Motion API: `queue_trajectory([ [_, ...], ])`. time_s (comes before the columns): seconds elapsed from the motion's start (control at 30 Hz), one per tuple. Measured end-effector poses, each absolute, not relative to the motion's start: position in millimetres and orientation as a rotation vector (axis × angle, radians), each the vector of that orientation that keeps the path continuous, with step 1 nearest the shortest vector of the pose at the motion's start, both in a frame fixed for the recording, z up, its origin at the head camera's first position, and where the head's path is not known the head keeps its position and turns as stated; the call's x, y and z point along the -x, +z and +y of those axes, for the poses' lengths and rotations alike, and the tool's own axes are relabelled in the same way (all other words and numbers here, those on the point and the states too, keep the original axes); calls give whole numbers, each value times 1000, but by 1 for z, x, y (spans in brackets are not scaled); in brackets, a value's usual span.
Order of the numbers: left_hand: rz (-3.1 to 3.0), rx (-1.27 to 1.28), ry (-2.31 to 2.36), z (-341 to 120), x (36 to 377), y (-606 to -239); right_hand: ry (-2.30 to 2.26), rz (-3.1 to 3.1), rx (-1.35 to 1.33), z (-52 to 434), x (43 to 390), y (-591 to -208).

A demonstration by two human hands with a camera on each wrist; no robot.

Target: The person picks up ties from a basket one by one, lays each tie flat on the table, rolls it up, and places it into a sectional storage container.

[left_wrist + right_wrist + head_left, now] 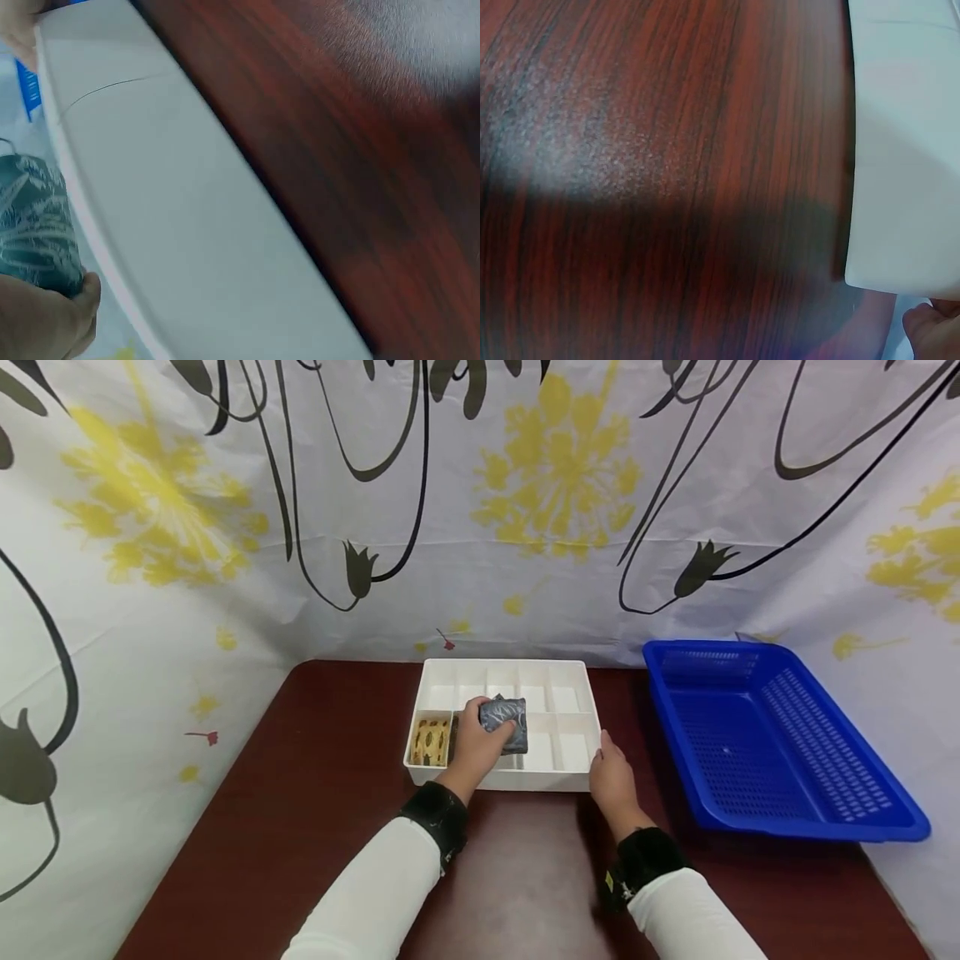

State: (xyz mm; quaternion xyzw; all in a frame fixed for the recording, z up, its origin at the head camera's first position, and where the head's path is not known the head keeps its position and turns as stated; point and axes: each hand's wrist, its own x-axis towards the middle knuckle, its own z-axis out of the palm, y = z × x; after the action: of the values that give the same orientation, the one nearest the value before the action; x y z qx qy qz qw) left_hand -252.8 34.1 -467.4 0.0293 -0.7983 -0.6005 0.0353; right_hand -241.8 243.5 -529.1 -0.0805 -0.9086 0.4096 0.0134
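The left hand (476,747) reached over the near wall of the white divided tray (581,672), its fingers curled round a grey patterned bundle (505,720) held just above the near middle compartments. The bundle lay flat, its long axis running near to far. The right hand (613,777) rested against the tray's near right corner with fingers fairly straight, apparently steadying it on the dark wood bench (315,793). A brown patterned bundle (431,742) sat in the near left compartment. A blue basket (757,743) stood to the right
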Motion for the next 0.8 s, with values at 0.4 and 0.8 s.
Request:
queue_trajectory([
  [0.4, -2696, -199, -1592, 51, 267, -480, 1276, -2755, 263, 243, 243, -533],
  [0.8, -2829, -276, -1326, 62, 271, -472, 1326, -2750, 298, 242, 243, -534],
])
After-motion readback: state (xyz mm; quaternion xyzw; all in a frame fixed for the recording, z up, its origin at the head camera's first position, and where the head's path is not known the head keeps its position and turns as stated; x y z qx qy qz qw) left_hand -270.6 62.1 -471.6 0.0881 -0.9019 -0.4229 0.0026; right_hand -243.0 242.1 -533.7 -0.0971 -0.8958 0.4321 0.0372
